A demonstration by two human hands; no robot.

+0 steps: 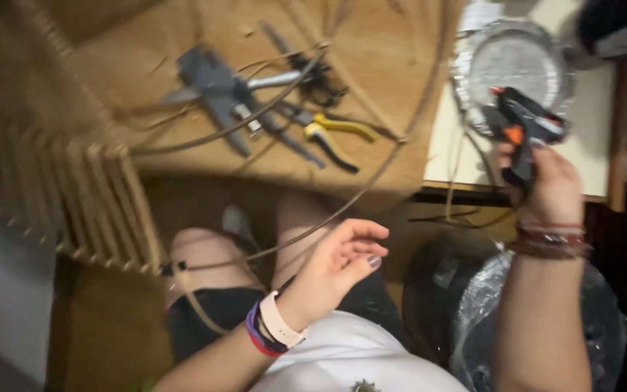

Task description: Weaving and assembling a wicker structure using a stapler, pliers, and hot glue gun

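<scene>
My right hand (551,185) grips a black glue gun (524,123) with an orange trigger, held up over the edge of a pale table (589,138). Just beyond its nozzle sits a round foil dish (513,62). My left hand (342,258) hovers open above my knees, palm up, fingers loosely curled, holding nothing. A thin cane strand (342,207) runs just past its fingertips toward a woven cane panel (99,199) at the left. I cannot tell whether the fingers touch the strand.
On the wooden board (183,43) ahead lie yellow-handled pliers (339,134), a grey clamp-like tool (215,94) and other hand tools among loose cane loops. A black bin with a clear plastic liner (538,319) stands at the lower right.
</scene>
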